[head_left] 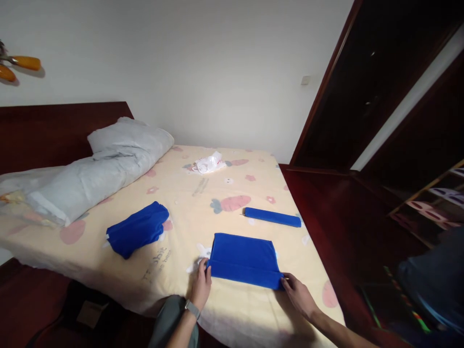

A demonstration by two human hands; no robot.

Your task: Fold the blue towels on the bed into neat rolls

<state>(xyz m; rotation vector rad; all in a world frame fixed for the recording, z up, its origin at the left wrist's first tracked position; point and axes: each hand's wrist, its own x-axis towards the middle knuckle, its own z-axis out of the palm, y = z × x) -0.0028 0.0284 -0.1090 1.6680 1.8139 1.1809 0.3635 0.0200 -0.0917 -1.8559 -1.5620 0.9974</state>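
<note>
A blue cloth (pixel 242 258) lies folded into a rectangle near the bed's front edge, with a folded band along its near side. My left hand (pixel 201 285) pinches the near left corner of this cloth. At the opposite end, my right hand (pixel 297 294) holds the near right corner between thumb and fingers. Behind the cloth, to the right, rests a narrow blue roll (pixel 272 217). A loosely crumpled blue cloth (pixel 138 229) is on the left part of the bed.
The bed (pixel 188 193) has a patterned cream sheet. A grey quilt (pixel 97 181) is heaped at the back left, and a white plastic bag (pixel 209 163) lies near the far edge. Right of the bed are a dark floor (pixel 337 217) and a shoe rack (pixel 431 203).
</note>
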